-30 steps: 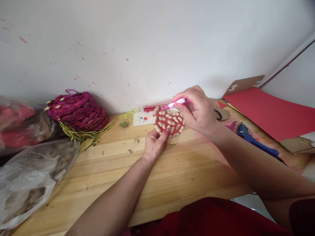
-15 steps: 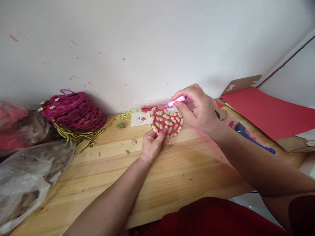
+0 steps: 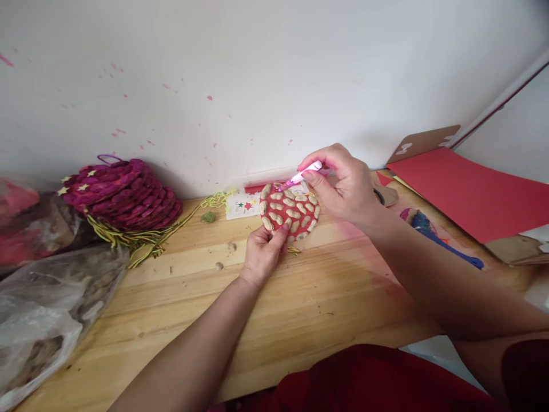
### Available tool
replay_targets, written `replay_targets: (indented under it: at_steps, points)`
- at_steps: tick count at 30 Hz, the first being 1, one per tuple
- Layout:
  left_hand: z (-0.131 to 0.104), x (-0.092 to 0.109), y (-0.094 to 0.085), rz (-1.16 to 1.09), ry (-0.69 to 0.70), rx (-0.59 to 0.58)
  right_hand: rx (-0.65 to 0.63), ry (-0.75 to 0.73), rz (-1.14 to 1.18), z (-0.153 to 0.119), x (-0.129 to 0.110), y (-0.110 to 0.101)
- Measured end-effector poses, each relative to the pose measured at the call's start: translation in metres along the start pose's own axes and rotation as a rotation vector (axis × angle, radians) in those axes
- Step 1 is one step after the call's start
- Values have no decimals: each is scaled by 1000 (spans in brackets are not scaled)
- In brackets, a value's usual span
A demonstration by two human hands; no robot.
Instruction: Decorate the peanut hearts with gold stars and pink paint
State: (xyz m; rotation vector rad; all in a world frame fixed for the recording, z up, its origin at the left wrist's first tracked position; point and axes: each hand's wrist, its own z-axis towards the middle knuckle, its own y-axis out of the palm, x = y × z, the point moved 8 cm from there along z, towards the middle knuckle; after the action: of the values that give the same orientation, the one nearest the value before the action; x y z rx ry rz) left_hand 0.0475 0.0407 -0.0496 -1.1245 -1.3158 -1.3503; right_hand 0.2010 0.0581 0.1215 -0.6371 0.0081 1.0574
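Observation:
My left hand [image 3: 263, 252] grips the lower edge of a round red disc [image 3: 291, 231] covered with peanuts in their shells [image 3: 277, 206], its thumb on the front. In my right hand [image 3: 343, 183] is a paintbrush [image 3: 309, 169] with a white handle, pinched between thumb and fingers. The brush's pink, paint-covered tip points down and left at the disc's top edge, on or close to a peanut coloured pink there. Whether the bristles touch it I cannot tell. Behind the disc lies a white sheet [image 3: 242, 205] with small coloured stars.
A purple layered craft [image 3: 124, 194] with yellow-green yarn [image 3: 141, 240] stands at the left, near plastic bags [image 3: 38, 320] of peanuts. Red card [image 3: 476, 194] leans at the right, with a blue-handled brush [image 3: 454, 249] before it. The white wall [image 3: 257, 74] rises close behind.
The view has shifted slightly. Both hands keep their grips, and the brush stays at the top of the disc with little visible movement.

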Motion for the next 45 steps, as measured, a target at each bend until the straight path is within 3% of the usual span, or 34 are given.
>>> replay_targets:
  at_steps: [12,19,25,35,45]
  points:
    - [0,-1,0,-10,-3,-7,0,-41,0,1,-3,4]
    - [0,1,1,-9,0,-2,-1,30,9,-2,3,-2]
    - [0,-1,0,-2,-5,-5,-2,-20,24,-1,-1,5]
    - [-1,3,1,-18,-3,-1,11,20,9,-4,5,-1]
    - [0,1,0,-49,-3,11,-4,-54,6,2,-4,5]
